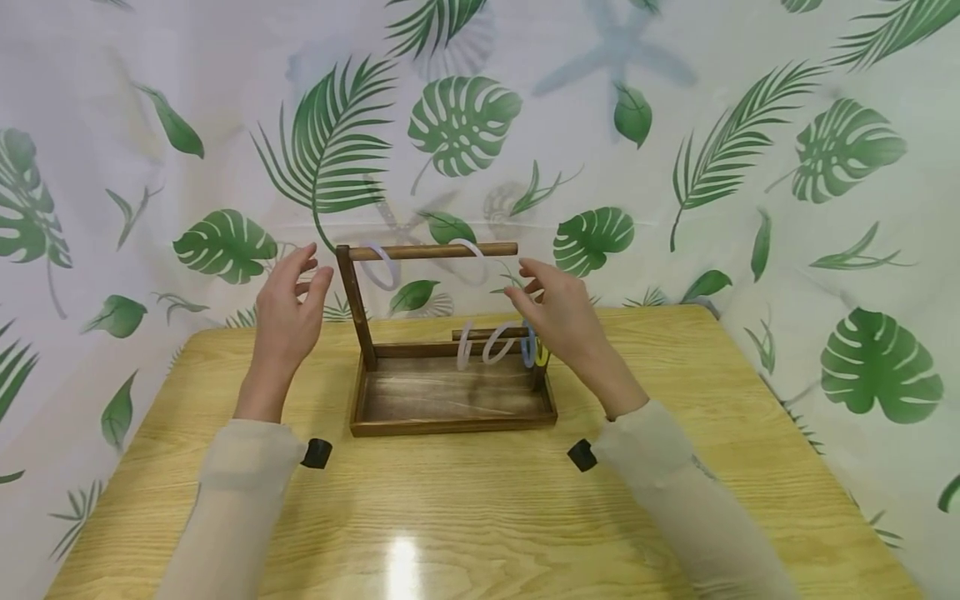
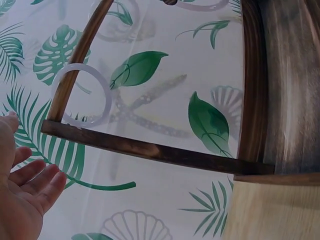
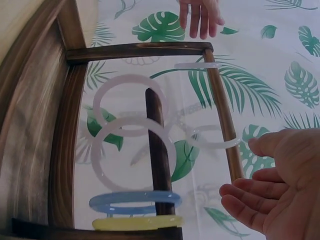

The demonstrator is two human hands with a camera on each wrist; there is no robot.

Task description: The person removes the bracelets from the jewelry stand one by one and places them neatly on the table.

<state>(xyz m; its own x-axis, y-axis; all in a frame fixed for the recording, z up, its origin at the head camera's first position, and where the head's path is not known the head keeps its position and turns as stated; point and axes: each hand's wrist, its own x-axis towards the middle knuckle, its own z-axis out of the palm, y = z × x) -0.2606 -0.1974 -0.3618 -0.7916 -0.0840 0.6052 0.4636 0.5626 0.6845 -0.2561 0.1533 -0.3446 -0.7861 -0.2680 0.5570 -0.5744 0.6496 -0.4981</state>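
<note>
A dark wooden rack (image 1: 453, 427) with a tray base and two bars stands on the table. On its upper bar (image 1: 427, 251) hang a lavender bangle-like ring (image 2: 106, 100) near the post and a whitish ring (image 3: 212, 145) nearer the free end. The lower bar (image 3: 159, 160) carries two pale pinkish rings (image 3: 98, 157), a blue ring (image 3: 135, 196) and a yellow ring (image 3: 137, 223). My left hand (image 1: 288, 321) is raised left of the post, fingers loosely bent, touching nothing. Near the upper bar's free end, my right hand (image 1: 562, 312) holds nothing, its thumb close to the whitish ring.
The light wood table (image 1: 450, 500) extends around the rack. Behind it hangs a white cloth (image 1: 525, 183) printed with green leaves, reaching the table's back edge. A black strap piece (image 1: 317, 453) sticks out at each sleeve cuff.
</note>
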